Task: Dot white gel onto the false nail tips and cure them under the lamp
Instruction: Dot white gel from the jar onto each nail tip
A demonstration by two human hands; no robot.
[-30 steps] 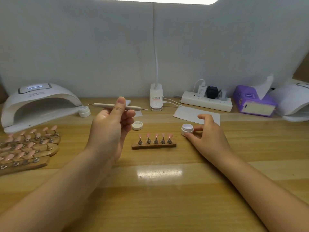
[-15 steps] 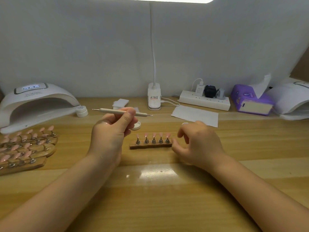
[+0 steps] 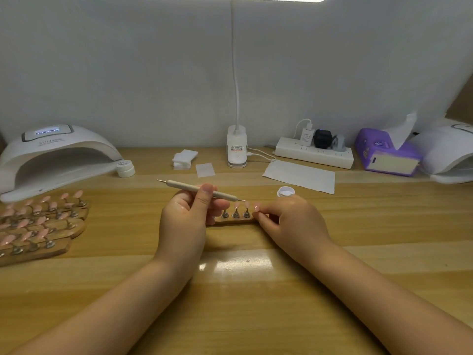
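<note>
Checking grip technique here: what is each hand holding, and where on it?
Left hand pinches the dotting tool at mid-shaft. Right hand grips the wooden nail stand at its right end.

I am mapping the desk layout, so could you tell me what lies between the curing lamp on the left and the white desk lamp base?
In the head view, a small closed white jar sits beside the curing lamp, then stacked white pads nearer the desk lamp base.

Your left hand (image 3: 188, 216) covers the left end of the wooden nail stand (image 3: 236, 221); your right hand (image 3: 289, 221) covers its right end, so the tip count is unclear. Gel pot (image 3: 286, 192) contents too small to read. Second lamp (image 3: 450, 152) and spare stands (image 3: 38, 226) are cut by the frame edges.
</note>
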